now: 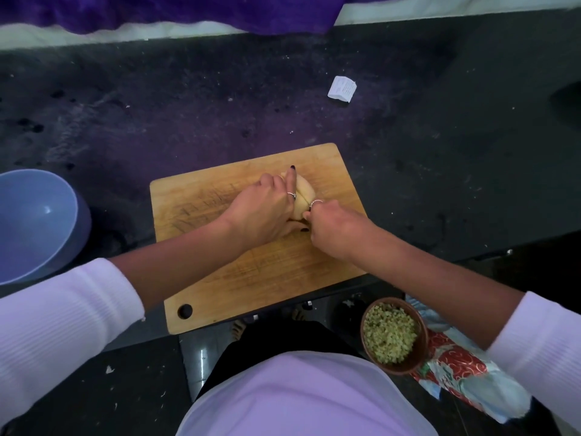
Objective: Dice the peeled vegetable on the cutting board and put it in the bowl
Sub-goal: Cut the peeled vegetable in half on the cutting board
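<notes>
A: Where's the vegetable?

B: The pale yellow, rounded peeled vegetable point(302, 191) sits on the rectangular wooden cutting board point(251, 272), toward its far side, between the two hands. The board lies on a dark, speckled stone counter point(188, 105).

A: And the hands?

B: The left hand point(267, 209) lies over the vegetable's left side, fingers curved round it, one dark-nailed finger stretched along the top — it holds the vegetable down. The right hand point(333, 225) is a closed fist touching the vegetable's near right edge, curled as if round a handle, but what it grips is hidden; no blade shows clearly.

A: The bowls?

B: A wide, pale blue round bowl point(34, 221) stands on the counter well to the left of the board, with nothing visible inside. A smaller brown round bowl point(421, 357) heaped with finely diced pale green-yellow pieces point(390, 336) sits near the board's near right corner — beside a patterned red-and-blue cloth point(456, 369).

A: Anything else?

B: A small white folded paper point(342, 89) lies far back on the counter.
</notes>
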